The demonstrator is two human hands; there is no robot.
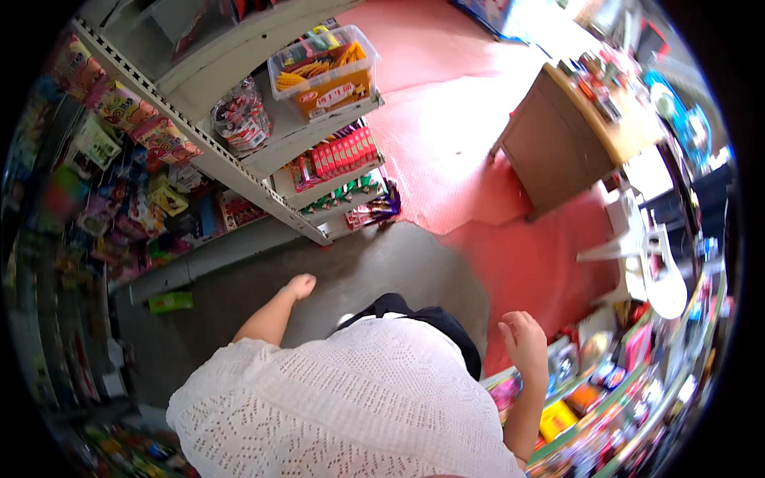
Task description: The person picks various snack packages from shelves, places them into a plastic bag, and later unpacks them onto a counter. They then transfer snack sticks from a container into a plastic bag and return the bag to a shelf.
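My left hand point(302, 286) hangs over the grey floor point(388, 263) with its fingers curled in, and nothing shows in it. Nearest to it is the foot of a white metal shelf unit point(257, 191). My right hand point(525, 336) is raised at my other side, thumb apart from the loosely bent fingers, and holds nothing. It is above the edge of a red floor covering point(526, 263), close to low shelves of packaged goods point(586, 397). Neither hand touches any goods.
Snack bags point(119, 107) hang along the left shelving. A clear plastic bin point(326, 71) and a plastic jar point(242, 116) stand on the end shelf. A green box point(171, 302) lies on the floor. A wooden desk point(556, 137) and a white plastic chair point(663, 281) stand at the right.
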